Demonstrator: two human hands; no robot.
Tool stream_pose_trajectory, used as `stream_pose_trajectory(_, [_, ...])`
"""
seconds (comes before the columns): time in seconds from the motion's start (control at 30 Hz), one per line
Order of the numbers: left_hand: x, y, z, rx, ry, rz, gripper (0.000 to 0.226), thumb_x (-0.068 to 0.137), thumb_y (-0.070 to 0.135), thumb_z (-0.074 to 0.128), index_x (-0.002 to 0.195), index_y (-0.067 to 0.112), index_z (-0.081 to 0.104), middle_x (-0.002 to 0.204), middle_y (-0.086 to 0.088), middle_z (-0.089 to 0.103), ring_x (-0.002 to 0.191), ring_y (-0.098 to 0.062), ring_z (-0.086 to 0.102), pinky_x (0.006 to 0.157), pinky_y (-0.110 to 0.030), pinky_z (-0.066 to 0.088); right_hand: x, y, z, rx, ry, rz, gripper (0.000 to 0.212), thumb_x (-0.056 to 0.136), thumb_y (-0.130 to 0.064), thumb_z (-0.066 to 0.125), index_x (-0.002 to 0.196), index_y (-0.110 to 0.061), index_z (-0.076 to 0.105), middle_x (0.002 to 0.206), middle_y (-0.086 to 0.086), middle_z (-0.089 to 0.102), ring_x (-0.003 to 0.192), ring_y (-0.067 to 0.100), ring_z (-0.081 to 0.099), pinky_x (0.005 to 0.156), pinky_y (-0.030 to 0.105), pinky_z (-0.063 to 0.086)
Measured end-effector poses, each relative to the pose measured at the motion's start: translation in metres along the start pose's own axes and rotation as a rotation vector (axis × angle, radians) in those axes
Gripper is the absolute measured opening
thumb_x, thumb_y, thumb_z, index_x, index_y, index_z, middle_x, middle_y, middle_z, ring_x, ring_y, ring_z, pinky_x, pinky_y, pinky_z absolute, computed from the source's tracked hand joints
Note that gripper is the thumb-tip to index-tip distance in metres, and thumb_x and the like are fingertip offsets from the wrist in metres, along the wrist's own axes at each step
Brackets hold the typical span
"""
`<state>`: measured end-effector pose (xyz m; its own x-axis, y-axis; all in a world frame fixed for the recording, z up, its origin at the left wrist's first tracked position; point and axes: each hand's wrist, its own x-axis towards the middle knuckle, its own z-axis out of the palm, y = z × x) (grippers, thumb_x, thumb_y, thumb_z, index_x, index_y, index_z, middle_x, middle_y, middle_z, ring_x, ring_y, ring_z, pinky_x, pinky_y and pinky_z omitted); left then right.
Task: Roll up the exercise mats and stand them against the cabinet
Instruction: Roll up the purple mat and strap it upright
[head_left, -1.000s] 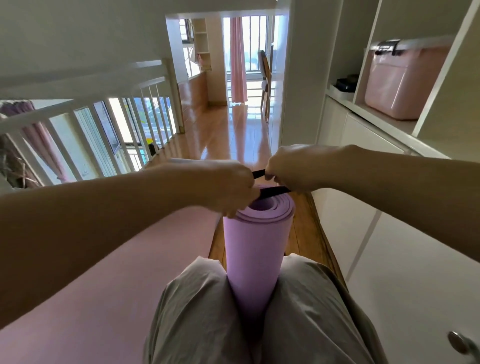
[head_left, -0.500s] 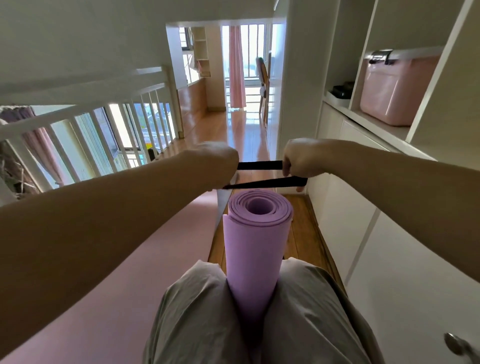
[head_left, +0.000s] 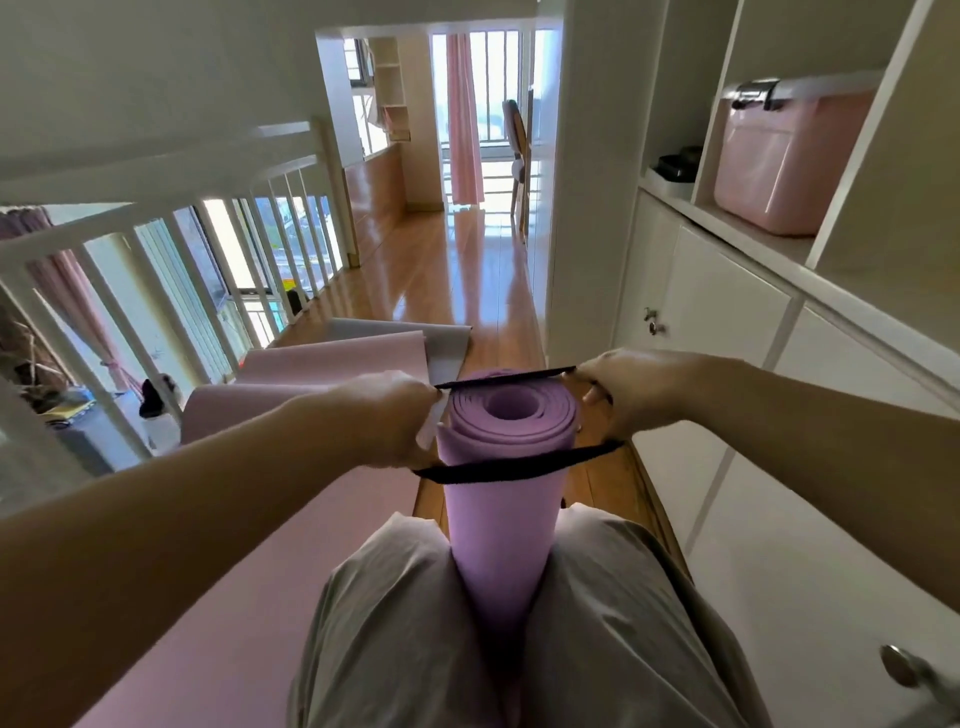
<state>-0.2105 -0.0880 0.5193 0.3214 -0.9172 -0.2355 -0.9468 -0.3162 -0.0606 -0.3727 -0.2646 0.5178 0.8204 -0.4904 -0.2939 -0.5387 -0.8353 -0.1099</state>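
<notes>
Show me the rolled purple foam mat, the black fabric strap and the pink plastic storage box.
Rolled purple foam mat (head_left: 501, 525), head view, outer side below the strap.
Black fabric strap (head_left: 493, 472), head view, near band across the roll.
Pink plastic storage box (head_left: 779, 166), head view, front wall.

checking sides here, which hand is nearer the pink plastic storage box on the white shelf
Right. The right hand is below the pink plastic storage box, on its side of the rolled purple foam mat; the left hand is across the mat, farther away.
</notes>
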Motion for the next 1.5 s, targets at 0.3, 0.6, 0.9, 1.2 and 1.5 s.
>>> stream_pose_trajectory(0.3, [0.047,-0.023,-0.002,-0.16,-0.194,-0.068,0.054,0.085,0.042,0.067,0.132,0.026,0.045,0.079,0.011,0.063,0.051,0.002,0.057,0.051,-0.017,0.046,0.049,0.004,0.005,0.054,0.025,-0.109,0.052,0.08,-0.017,0.075,0.128,-0.019,0.055,0.109,-0.004,0.061,0.095,0.012,0.056,0.084,0.025,0.05])
stream_pose_trajectory(0.6, [0.056,-0.018,0.077,-0.208,-0.296,0.019,0.028,0.086,0.037,0.067,0.102,0.014,0.063,0.095,0.001,0.07,0.084,-0.017,0.062,0.076,-0.024,0.048,0.057,0.013,0.079,0.153,-0.172,-0.166,0.047,0.079,-0.022,0.076,0.121,-0.018,0.057,0.098,-0.009,0.057,0.092,0.012,0.056,0.082,0.023,0.046])
stream_pose_trajectory(0.9, [0.065,-0.003,0.105,0.119,-0.12,-0.011,0.07,0.076,0.075,0.035,0.123,0.028,0.056,0.097,0.005,0.061,0.087,-0.015,0.058,0.062,-0.028,0.047,0.067,0.021,0.111,0.248,-0.13,-0.16,0.045,0.079,-0.028,0.077,0.119,-0.019,0.057,0.099,-0.008,0.06,0.092,0.012,0.059,0.086,0.028,0.053])
stream_pose_trajectory(1.2, [0.111,-0.037,0.077,0.116,0.107,-0.044,0.049,0.084,0.063,0.051,0.121,0.032,0.061,0.113,0.011,0.061,0.095,-0.013,0.052,0.069,-0.026,0.038,0.112,0.026,0.074,0.302,0.107,-0.11,0.041,0.075,-0.024,0.078,0.112,-0.02,0.06,0.103,-0.004,0.062,0.094,0.014,0.061,0.085,0.033,0.055])
stream_pose_trajectory(1.5, [0.187,-0.062,0.08,0.223,0.093,-0.1,0.066,0.078,0.072,0.04,0.127,0.031,0.055,0.106,0.003,0.063,0.093,-0.02,0.057,0.066,-0.028,0.041,0.184,0.045,0.071,0.255,0.157,-0.051,0.036,0.073,-0.029,0.08,0.097,-0.027,0.053,0.093,-0.004,0.063,0.088,0.014,0.062,0.081,0.031,0.055])
